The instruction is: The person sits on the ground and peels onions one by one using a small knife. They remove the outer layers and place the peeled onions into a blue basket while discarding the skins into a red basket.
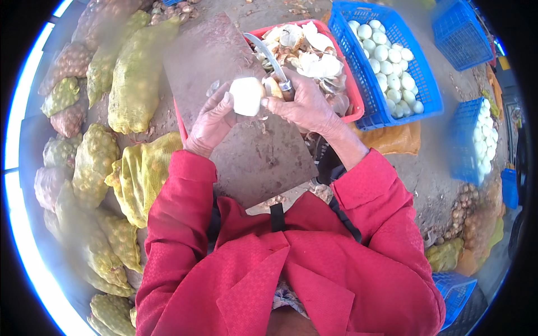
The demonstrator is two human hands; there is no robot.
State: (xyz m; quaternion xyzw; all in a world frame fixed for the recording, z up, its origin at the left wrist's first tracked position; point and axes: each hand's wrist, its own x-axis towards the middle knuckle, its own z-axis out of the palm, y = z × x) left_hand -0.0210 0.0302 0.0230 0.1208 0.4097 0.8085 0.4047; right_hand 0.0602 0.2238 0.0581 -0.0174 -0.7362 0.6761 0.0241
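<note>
A peeled white onion (247, 96) sits in the grasp of my left hand (213, 119), thumb against its side. My right hand (307, 103) grips a knife by its dark handle; the curved knife blade (269, 55) points up and to the left. A strip of brownish onion skin (273, 87) shows between the onion and my right fingers. Both hands are above a worn brown board (252, 159) that bears a few skin scraps. Just past the board, a red plastic basket (356, 98) is heaped with onion skins (323, 65).
A blue plastic crate (420, 84) of peeled onions stands right of the red basket. Another blue crate (464, 143) with peeled onions is farther right, below a third crate (462, 38). Yellow mesh sacks (138, 80) of onions line the left. Loose onions (460, 208) lie at right.
</note>
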